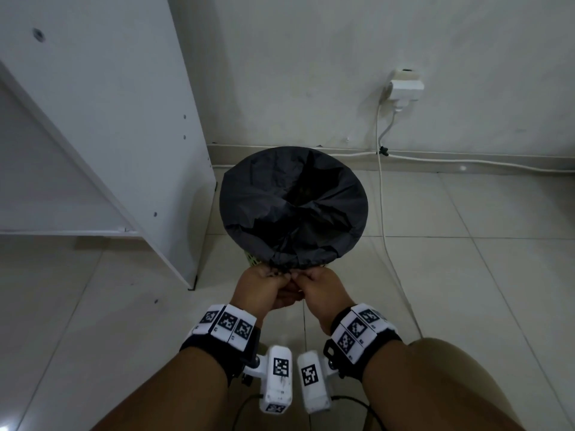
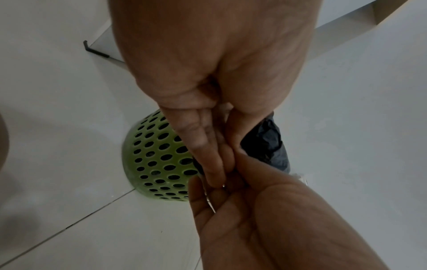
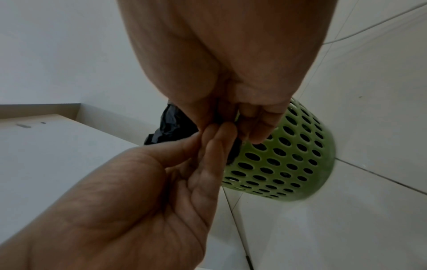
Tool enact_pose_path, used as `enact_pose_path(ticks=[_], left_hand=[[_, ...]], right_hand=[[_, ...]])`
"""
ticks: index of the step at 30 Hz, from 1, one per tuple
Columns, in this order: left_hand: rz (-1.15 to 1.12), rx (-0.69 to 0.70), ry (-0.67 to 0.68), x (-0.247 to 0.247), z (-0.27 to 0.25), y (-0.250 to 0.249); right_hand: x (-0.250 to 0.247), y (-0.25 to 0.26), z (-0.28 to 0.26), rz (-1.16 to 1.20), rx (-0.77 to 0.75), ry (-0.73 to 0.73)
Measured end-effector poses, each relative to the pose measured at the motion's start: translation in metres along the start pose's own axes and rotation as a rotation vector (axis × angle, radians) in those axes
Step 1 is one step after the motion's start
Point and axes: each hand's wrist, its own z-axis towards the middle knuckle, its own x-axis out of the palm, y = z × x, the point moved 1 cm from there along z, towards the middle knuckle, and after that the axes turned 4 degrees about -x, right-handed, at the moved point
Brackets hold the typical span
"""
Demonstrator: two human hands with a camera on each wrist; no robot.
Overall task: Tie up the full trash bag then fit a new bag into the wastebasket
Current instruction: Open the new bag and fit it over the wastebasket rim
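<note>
Floor (image 1: pixel 466 259) of pale glossy tile, white cabinet panel (image 1: pixel 109 119) at left, plastered wall (image 1: pixel 311 57) behind, with a socket adapter (image 1: pixel 406 85) and trailing white cable (image 1: pixel 384 213).

Wastebasket (image 2: pixel 157 157): green rigid plastic, round, tapered, perforated with oval holes; stands on the tile between cabinet and cable.

Trash bag (image 1: pixel 292 206): thin black crinkled film, seated in the wastebasket, mouth folded over the rim, surface creased toward the centre.

Left hand (image 1: pixel 264 286) and right hand (image 1: pixel 320 289): both at the near rim, knuckles touching, fingers curled, thumb and fingertips pinching gathered black film at the hem.

Recommended procedure for the step in hand, judged as gathering the mouth for tying:
- Pinch firmly; thin film likely slips and tears.
- Lift the hem off the rim evenly.
- Draw 2 ends apart, then knot.
</note>
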Motion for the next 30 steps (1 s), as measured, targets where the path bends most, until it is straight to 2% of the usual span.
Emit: enact_pose_path(ticks=[8,12,20,22,26,30], left_hand=[[0.192,0.202,-0.216,-0.005,0.008,0.003],[0.220,0.239,-0.195,-0.007,0.010,0.006],[0.149,0.172,-0.158,-0.006,0.010,0.008],[0.161,0.156,-0.166,-0.008,0.009,0.006],[0.258,0.179,-0.181,-0.010,0.010,0.004],[0.090,0.112,-0.179,-0.008,0.011,0.004]], right_hand=[[-0.006,0.009,-0.008,-0.004,0.044,0.086],[-0.009,0.006,-0.008,0.072,0.090,-0.013],[-0.006,0.004,-0.004,0.277,0.163,-0.214],[-0.005,0.004,-0.004,0.358,0.189,-0.195],[-0.004,0.007,-0.002,0.463,0.195,-0.062],[-0.009,0.008,-0.002,0.401,0.215,0.052]])
